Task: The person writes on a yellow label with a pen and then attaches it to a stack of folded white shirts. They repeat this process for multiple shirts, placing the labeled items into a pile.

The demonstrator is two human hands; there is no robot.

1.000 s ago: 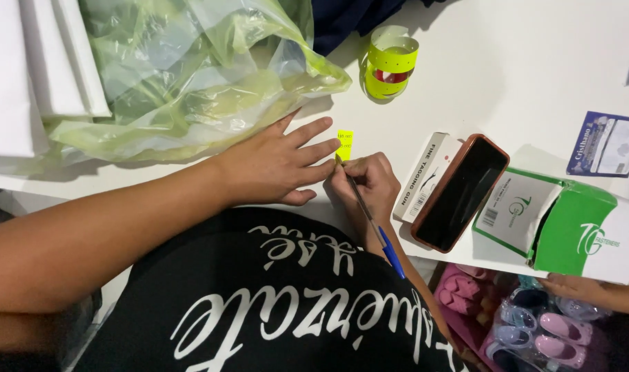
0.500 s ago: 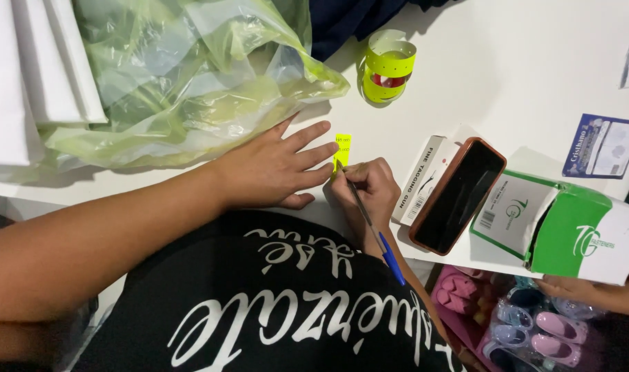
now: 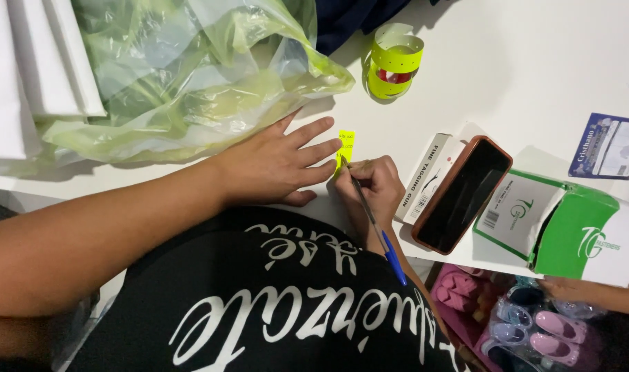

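Desk [image 3: 535, 62], white and broad, carries everything here, and little on it has shifted over the last second. Toward its far left corner lies the crumpled, pale green translucent plastic bag [image 3: 183, 76], where it was before. At the right edge sits the green-and-white cardboard box [image 3: 576, 234], and beside it the dark phone in a reddish-brown case [image 3: 462, 193], leaning on a slim white carton; none of these has moved.

Your left hand [image 3: 276, 165] lies flat with its fingers spread, just as it did a second ago, its fingertips touching the left edge of the small fluorescent-yellow paper tag [image 3: 345, 146] near the desk's near edge. Your right hand [image 3: 369, 189] is closed in a writing pinch on the thin blue-capped pen [image 3: 373, 220], the tip resting on the tag's lower end. What has changed is slight: the pen tip sits a touch lower on the tag, so the writing looks to be under way.

Beyond the tag, toward the far edge, stands the coiled roll of yellow perforated strip [image 3: 394, 62].
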